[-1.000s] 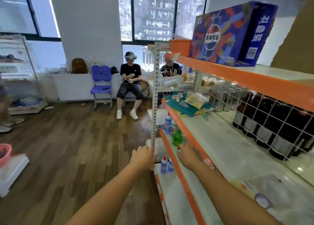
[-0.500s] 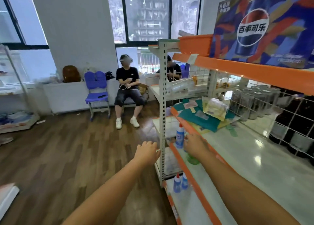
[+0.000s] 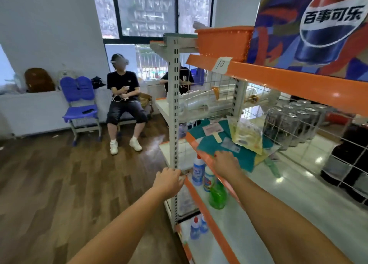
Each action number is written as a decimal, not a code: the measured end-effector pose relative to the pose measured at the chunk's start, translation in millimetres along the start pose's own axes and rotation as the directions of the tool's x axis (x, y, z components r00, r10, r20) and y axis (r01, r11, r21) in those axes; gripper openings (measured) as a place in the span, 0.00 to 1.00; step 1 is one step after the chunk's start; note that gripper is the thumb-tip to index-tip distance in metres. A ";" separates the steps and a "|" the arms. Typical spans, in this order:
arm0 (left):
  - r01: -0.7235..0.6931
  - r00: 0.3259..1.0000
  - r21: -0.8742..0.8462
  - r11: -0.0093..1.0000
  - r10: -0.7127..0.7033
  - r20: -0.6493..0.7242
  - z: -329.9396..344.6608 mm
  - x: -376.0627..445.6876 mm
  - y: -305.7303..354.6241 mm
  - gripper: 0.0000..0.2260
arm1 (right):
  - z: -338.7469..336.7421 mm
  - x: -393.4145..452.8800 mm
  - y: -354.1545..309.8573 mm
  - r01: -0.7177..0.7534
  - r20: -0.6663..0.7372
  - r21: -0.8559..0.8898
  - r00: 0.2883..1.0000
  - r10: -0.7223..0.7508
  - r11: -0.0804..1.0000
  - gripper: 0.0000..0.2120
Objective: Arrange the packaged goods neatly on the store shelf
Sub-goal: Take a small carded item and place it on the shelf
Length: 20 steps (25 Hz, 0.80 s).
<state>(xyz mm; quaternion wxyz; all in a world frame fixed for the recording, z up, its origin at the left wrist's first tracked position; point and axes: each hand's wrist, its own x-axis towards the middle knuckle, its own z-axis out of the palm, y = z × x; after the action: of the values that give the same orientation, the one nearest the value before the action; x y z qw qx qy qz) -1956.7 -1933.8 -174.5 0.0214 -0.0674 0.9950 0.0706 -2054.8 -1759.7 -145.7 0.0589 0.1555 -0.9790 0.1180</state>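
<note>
The teal packages (image 3: 225, 144) lay in a loose, overlapping heap at the front corner of the middle shelf (image 3: 298, 194), close to the white upright post (image 3: 176, 124), and a yellowish clear bag (image 3: 247, 136) slumped across the top of them. My right hand (image 3: 226, 163) was on the near edge of that heap, knuckles up, fingers bent down onto the teal plastic; whether it pinched a pack or merely pressed on it, I could not tell. My left hand (image 3: 169, 182) was at the post, fingers curled against it with nothing else in them, and it looked like a steadying hold.

Just under the shelf lip stood a white spray bottle (image 3: 198, 172), a second white bottle (image 3: 209, 179) and a green bottle (image 3: 218, 197), right below my right forearm. Two small blue-white bottles (image 3: 198, 227) sat one shelf lower.

The risk, as I judged it: the heap hung near the orange lip, so a tug on one slippery pack could drag the rest, bag included, off the corner onto those bottles. The bag sat tilted and looked ready to slide.

Behind the wire grille (image 3: 298, 124), cans (image 3: 288, 124) and dark bottles (image 3: 350, 160) were blurred and partly cut off at the right. The right fingertips were hidden by the hand itself. How many teal packs there were, I couldn't count.
</note>
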 end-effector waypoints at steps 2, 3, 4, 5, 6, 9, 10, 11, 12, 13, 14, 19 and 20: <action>0.012 1.000 -0.005 1.000 -0.012 0.003 -6.7 28.0 -4.9 0.18 | -1.1 37.0 -1.3 0.006 0.008 0.032 1.000 -0.007 0.999 0.20; 0.017 1.000 -0.002 1.000 -0.017 -0.004 -10.8 40.7 -7.4 0.19 | 0.7 55.8 -1.4 0.014 0.014 0.024 1.000 -0.015 1.000 0.17; 0.020 1.000 0.006 1.000 -0.019 -0.015 -14.8 53.5 -10.0 0.19 | 2.0 73.0 -1.9 0.004 0.019 0.008 1.000 -0.004 1.000 0.15; 0.020 1.000 0.015 1.000 -0.020 -0.025 -18.0 64.4 -11.9 0.19 | 2.6 85.9 -0.6 -0.015 0.010 0.008 1.000 0.015 1.000 0.13; 0.021 0.999 0.023 1.000 -0.020 -0.034 -20.7 75.2 -13.6 0.19 | 4.1 97.0 1.1 -0.049 0.009 0.028 0.999 0.048 0.998 0.13; 0.030 0.998 0.031 0.999 -0.028 -0.053 -24.7 106.6 -19.0 0.19 | 14.5 126.4 8.5 -0.113 0.031 0.043 0.993 0.112 0.993 0.13; 0.023 0.998 0.032 0.999 -0.021 -0.056 -24.9 115.0 -20.3 0.19 | 17.7 131.9 10.8 -0.119 0.047 0.027 0.992 0.117 0.993 0.14; 0.010 0.998 0.029 1.000 -0.009 -0.058 -24.1 122.5 -21.3 0.19 | 20.7 136.5 13.2 -0.121 0.061 0.008 0.991 0.120 0.993 0.14; -0.006 0.998 0.025 1.000 0.007 -0.059 -23.0 129.6 -22.4 0.19 | 22.8 140.2 15.4 -0.122 0.065 -0.004 0.990 0.122 0.993 0.15; -0.019 0.998 0.021 1.000 0.020 -0.056 -22.6 136.4 -23.5 0.19 | 24.3 142.7 16.4 -0.125 0.061 -0.014 0.990 0.125 0.992 0.16; -0.029 0.998 0.019 0.999 0.030 -0.053 -22.5 143.9 -25.1 0.19 | 25.6 145.6 16.7 -0.137 0.053 -0.018 0.989 0.137 0.990 0.17; -0.135 0.989 0.017 0.991 0.136 -0.055 -28.3 185.5 -34.4 0.18 | 24.3 166.1 14.3 -0.310 0.088 0.036 0.948 0.306 0.950 0.16; -0.159 0.986 0.021 0.987 0.159 -0.048 -29.4 192.4 -37.0 0.18 | 23.1 170.2 13.7 -0.365 0.130 0.070 0.926 0.355 0.928 0.16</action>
<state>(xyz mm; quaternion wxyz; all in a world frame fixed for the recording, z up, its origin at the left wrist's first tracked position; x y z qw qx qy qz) -2143.0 -1999.6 -160.6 -0.0084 0.0107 0.9980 0.0619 -2221.7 -1802.3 -145.1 -0.0275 -0.0179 -0.9861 0.1629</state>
